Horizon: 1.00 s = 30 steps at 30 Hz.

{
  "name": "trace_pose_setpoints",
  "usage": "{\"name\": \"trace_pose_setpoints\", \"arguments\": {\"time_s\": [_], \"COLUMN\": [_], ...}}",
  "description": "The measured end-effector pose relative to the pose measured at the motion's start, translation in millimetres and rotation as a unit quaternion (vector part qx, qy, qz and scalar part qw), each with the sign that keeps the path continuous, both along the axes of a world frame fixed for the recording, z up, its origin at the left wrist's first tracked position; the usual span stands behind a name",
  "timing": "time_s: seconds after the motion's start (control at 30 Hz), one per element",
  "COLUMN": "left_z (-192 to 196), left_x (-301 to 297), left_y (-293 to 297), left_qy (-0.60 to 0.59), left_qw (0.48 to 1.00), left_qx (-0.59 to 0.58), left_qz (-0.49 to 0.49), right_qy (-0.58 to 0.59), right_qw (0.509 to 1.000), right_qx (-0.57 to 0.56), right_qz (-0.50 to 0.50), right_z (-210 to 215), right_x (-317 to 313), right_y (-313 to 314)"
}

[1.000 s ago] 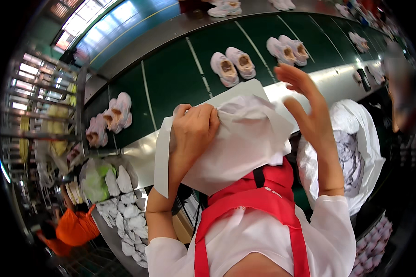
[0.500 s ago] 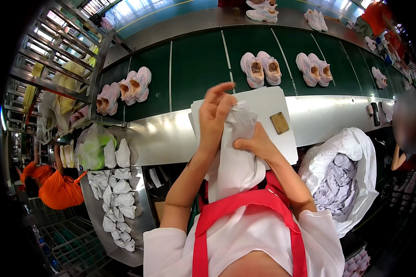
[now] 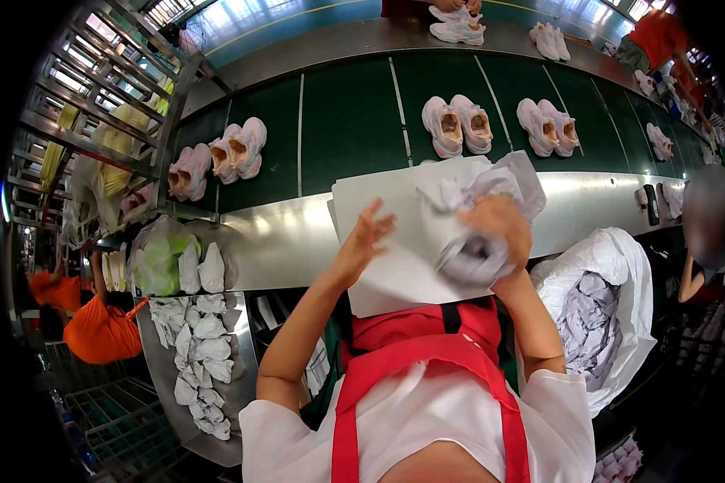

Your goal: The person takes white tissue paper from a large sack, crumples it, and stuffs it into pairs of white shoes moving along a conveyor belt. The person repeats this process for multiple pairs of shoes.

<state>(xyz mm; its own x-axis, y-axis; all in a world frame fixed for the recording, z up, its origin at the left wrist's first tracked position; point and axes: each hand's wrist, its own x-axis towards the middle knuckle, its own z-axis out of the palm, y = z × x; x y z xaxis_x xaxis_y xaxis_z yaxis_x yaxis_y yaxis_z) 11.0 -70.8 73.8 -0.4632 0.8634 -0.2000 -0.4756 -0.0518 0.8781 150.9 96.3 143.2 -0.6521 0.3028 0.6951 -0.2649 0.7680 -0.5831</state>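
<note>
My right hand (image 3: 501, 227) is closed on a crumpled sheet of thin white paper (image 3: 469, 259). The paper is partly rolled at its near end, and a loose part spreads out beyond the fingers. Motion blurs this hand and the paper. My left hand (image 3: 366, 244) is raised on the left, fingers apart and holding nothing. Beneath both hands lies a stack of flat white sheets (image 3: 383, 283), on the metal ledge (image 3: 278, 248) in front of me.
Beyond the ledge, a green conveyor (image 3: 342, 121) carries pairs of pale pink sneakers (image 3: 457, 127). A white sack (image 3: 632, 310) of crumpled paper stands at right. Wadded paper forms (image 3: 211, 348) fill a metal tray at left, beside a metal rack (image 3: 97, 149). Other people work around.
My right hand has moved right with the paper, which was an elongated wad between both hands and is now looser. My left hand has let go. The brass-coloured block is now hidden.
</note>
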Motion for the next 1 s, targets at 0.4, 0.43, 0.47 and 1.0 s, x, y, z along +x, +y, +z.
{"name": "trace_pose_setpoints", "arguments": {"time_s": [0.4,0.43,0.47,1.0], "left_z": [-36.6,-36.8,-36.3,17.1], "left_x": [-0.7,0.0,0.7,-5.6], "left_y": [36.3,37.1,36.4,20.2], "left_qy": [-0.140,-0.105,-0.069,0.239], "left_qw": [0.989,0.993,0.996,0.952], "left_qx": [0.032,0.045,0.058,-0.038], "left_qz": [-0.039,-0.023,-0.007,0.186], "right_qy": [-0.083,-0.063,-0.064,-0.277], "right_qw": [0.944,0.972,0.988,0.955], "right_qx": [0.000,0.009,-0.014,-0.108], "right_qz": [0.320,0.226,0.137,-0.018], "right_z": [-16.3,-13.7,-8.8,-20.6], "right_x": [-23.7,-23.3,-21.9,-31.6], "right_y": [-30.8,-32.5,-36.3,-50.0]}}
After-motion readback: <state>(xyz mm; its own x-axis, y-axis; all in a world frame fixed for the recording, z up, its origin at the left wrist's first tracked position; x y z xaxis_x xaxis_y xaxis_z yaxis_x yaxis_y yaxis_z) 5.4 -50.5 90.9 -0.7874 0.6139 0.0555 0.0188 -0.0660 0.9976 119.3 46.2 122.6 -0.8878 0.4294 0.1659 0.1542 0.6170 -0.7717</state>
